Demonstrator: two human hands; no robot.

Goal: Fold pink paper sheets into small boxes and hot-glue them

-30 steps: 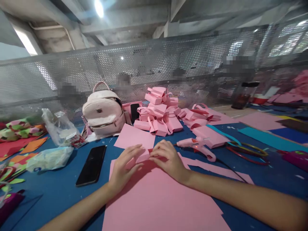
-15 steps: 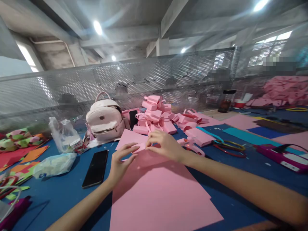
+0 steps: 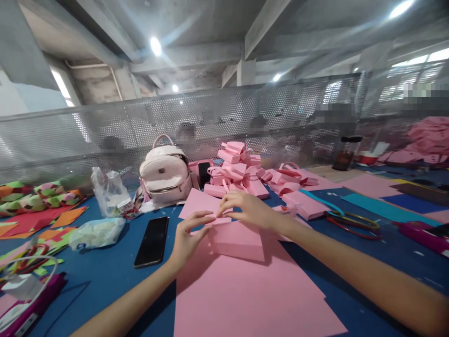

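A folded pink foam or paper box stands on large flat pink sheets in front of me. My left hand has its thumb and fingers closed at the box's upper left edge. From the right, my right hand pinches the top edge, its fingertips close to the left ones. A smaller loose pink sheet lies just beyond my hands. Part of the box's top is hidden behind my fingers.
A white backpack and a pile of folded pink pieces stand behind. Left are a black phone, plastic bags and coloured sheets. Scissors and a purple power strip lie right. A perforated metal screen closes the back.
The pink piece between my hands now shows an upright front face, where it looked flatter before. The view has turned slightly left, so everything sits further right.
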